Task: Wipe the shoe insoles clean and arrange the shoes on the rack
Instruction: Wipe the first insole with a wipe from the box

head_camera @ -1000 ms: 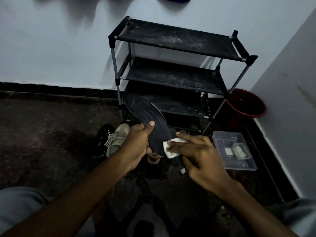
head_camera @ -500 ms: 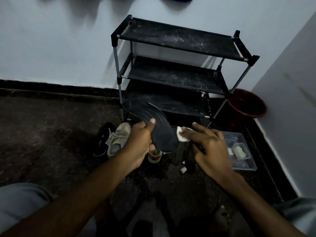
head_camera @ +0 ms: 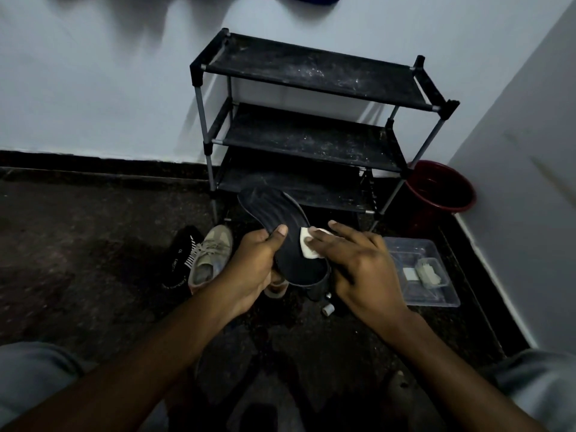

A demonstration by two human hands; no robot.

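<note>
Right hand point(head_camera: 361, 263) with wipe point(head_camera: 307, 247) now back on insole point(head_camera: 286, 241).

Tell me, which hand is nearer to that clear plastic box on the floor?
Right. The right hand, pressing a white wipe on the insole, sits just beside the clear plastic box; the left hand holds the insole farther away.

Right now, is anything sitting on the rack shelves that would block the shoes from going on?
Nothing visible does. The top and middle shelves of the rack look bare apart from dust. The bottom shelf is partly hidden behind the insole, gripped by the left hand and wiped by the right hand.
</note>
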